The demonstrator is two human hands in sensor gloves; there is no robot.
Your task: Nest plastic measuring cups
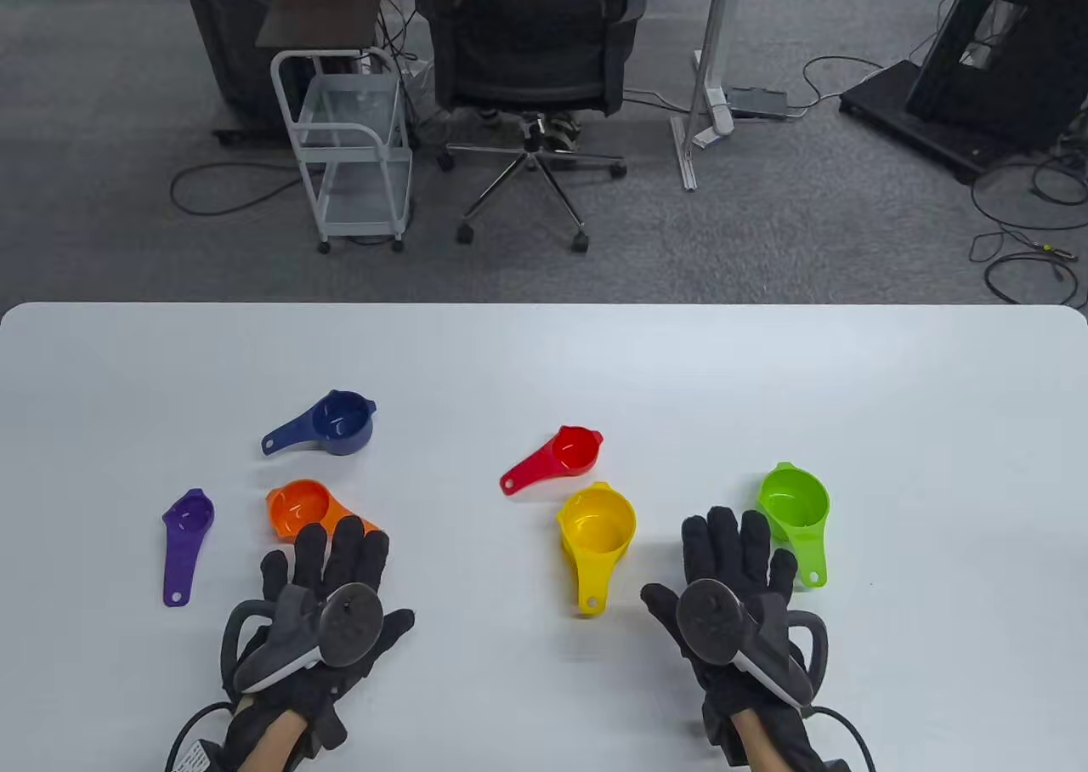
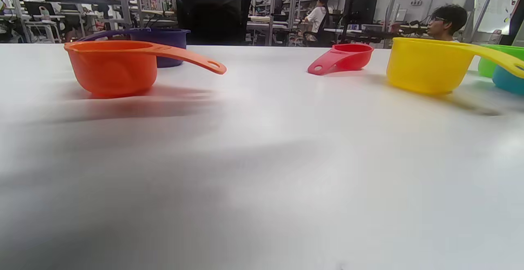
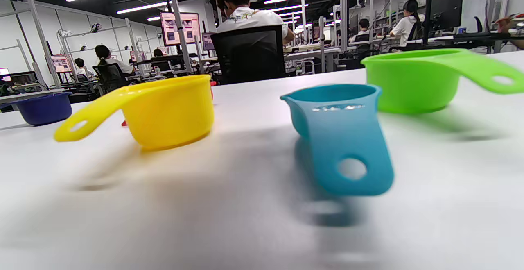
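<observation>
Several plastic measuring cups stand apart on the white table [image 1: 544, 364]: navy [image 1: 342, 422], purple [image 1: 187, 525], orange [image 1: 297, 508], red [image 1: 571, 451], yellow [image 1: 597, 530] and green [image 1: 794, 500]. My left hand [image 1: 327, 576] lies flat with fingers spread just near of the orange cup, over its handle, and holds nothing. My right hand [image 1: 735, 568] lies flat between the yellow and green cups and holds nothing. It hides a teal cup in the table view; the teal cup [image 3: 335, 114] shows in the right wrist view, between the yellow cup [image 3: 172, 110] and the green cup [image 3: 409, 81]. The orange cup [image 2: 110, 69] is close in the left wrist view.
Beyond the table's far edge stand an office chair [image 1: 531, 32] and a white wire cart [image 1: 353, 151] on the carpet. Cables lie on the floor at the right.
</observation>
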